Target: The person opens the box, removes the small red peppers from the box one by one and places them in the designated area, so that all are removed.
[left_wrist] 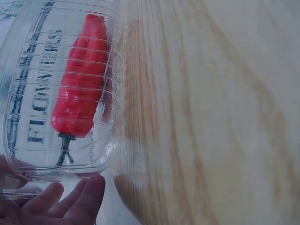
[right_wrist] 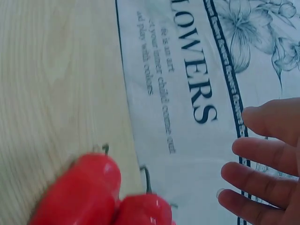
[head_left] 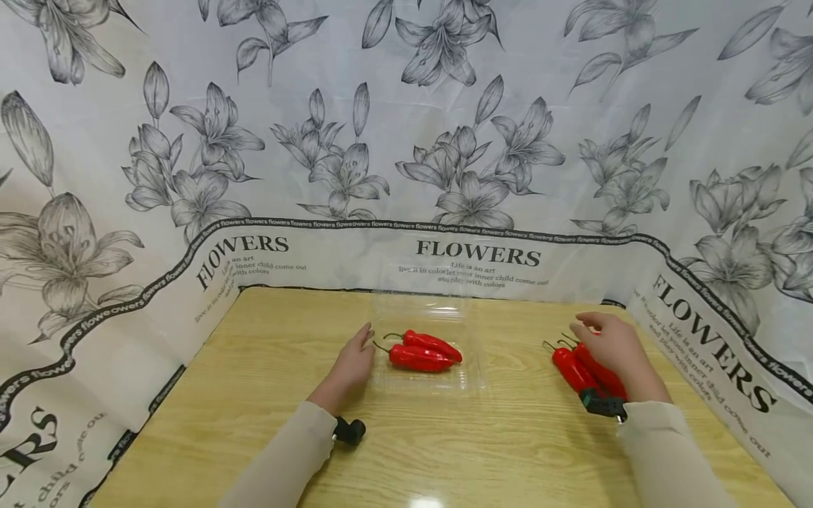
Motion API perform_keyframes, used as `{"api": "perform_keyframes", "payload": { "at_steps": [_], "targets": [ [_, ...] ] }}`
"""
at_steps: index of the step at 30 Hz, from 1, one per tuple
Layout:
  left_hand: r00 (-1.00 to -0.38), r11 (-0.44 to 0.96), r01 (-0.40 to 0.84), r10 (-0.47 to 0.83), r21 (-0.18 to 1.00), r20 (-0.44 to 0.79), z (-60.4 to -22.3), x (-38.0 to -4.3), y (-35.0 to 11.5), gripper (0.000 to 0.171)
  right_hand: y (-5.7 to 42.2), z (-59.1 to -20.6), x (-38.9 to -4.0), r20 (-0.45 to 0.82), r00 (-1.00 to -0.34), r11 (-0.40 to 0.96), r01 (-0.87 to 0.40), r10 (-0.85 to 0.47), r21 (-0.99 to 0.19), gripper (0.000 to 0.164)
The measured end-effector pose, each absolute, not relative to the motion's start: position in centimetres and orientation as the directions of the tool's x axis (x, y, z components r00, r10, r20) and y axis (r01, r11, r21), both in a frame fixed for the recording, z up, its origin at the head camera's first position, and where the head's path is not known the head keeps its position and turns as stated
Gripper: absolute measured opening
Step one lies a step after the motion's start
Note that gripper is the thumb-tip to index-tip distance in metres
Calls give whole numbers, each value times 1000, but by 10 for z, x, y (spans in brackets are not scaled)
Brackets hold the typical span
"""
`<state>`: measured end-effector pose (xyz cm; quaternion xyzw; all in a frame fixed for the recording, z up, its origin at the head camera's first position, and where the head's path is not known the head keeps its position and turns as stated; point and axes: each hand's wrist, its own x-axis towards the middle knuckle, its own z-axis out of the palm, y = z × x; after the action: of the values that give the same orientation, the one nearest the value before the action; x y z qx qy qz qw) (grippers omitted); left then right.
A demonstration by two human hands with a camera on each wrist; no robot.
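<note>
A clear plastic container point(head_left: 470, 377) stands on the table with its lid raised at the back. Two red peppers point(head_left: 420, 358) lie inside it, stems to the left. My left hand point(head_left: 353, 360) is at the container's left side; in the left wrist view its fingertips point(left_wrist: 96, 183) touch or nearly touch the plastic end wall. On the right, more red peppers point(head_left: 574, 370) lie together on the table, partly hidden by my right hand point(head_left: 612, 346) above them. In the right wrist view, its fingers point(right_wrist: 255, 176) are spread apart and hold nothing.
The wood-grain table point(head_left: 267, 395) meets a white cloth point(head_left: 343, 261) printed with flowers and lettering at the back and both sides. Dark camera mounts point(head_left: 349, 430) sit at both wrists.
</note>
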<state>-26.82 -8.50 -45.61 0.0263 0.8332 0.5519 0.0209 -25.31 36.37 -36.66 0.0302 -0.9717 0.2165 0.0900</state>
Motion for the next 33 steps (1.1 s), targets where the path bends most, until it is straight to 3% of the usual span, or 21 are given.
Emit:
{"api": "perform_keyframes", "payload": {
  "at_steps": [10,33],
  "targets": [
    [-996,412,54,86,910,20,-452,-270,-85,57,328,-365,-254,182,-981,862,-149,-67,-485,60],
    [-997,410,54,79,911,24,-456,-270,-87,57,260,-380,-269,263,-936,809,-336,-232,-482,42]
  ]
}}
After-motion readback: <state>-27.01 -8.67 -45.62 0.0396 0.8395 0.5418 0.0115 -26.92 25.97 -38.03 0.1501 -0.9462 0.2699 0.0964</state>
